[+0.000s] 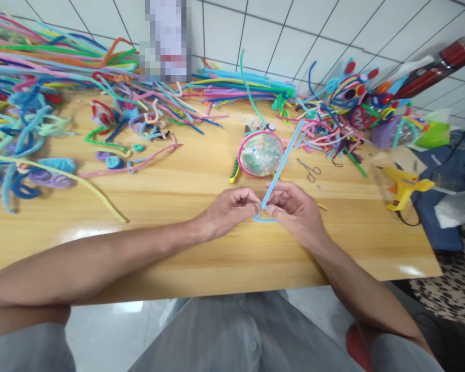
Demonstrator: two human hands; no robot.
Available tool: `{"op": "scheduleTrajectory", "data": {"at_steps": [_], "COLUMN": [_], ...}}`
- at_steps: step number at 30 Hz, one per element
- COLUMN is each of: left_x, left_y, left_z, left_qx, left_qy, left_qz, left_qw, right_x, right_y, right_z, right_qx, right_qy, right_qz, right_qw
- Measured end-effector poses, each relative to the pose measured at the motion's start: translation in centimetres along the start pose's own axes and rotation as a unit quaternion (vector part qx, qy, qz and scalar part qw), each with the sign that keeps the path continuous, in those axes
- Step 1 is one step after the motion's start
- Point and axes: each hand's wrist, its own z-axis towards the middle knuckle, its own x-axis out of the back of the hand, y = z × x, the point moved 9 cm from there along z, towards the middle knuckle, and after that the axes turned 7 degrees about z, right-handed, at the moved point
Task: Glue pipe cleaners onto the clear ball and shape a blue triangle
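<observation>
A light blue pipe cleaner [283, 161] is pinched between my two hands above the wooden table. My left hand [232, 209] grips it near a bend with thumb and forefinger. From the other side my right hand [296, 209] pinches it close by, its other fingers curled. One long straight length slants up and to the right, while a short bent part shows below the fingertips. Just beyond my hands sits a clear plastic dome [262, 153] with a pink rim. Green-and-yellow handled pliers [234, 169] lie partly hidden beside it.
Small scissors [309, 169] lie right of the dome. A yellow glue gun [405, 187] rests near the table's right edge. Tangled pipe cleaners [27, 119] cover the left side, and bundles [248, 90] line the wall. Decorated crafts [349, 93] and a red flask [442, 64] stand at back right.
</observation>
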Motion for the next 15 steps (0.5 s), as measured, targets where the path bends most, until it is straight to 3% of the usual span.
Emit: {"op": "scheduleTrajectory", "data": {"at_steps": [15], "left_x": [-0.1], "left_y": [0.3], "left_z": [0.0], "left_qx": [0.023], "left_qy": [-0.021], "left_qz": [-0.002], "left_qw": [1.000], "right_x": [0.0], "right_y": [-1.3], "right_z": [-0.8], "right_qx": [0.142], "right_qy": [-0.014], "right_qz": [-0.124], "right_qw": [0.982]}}
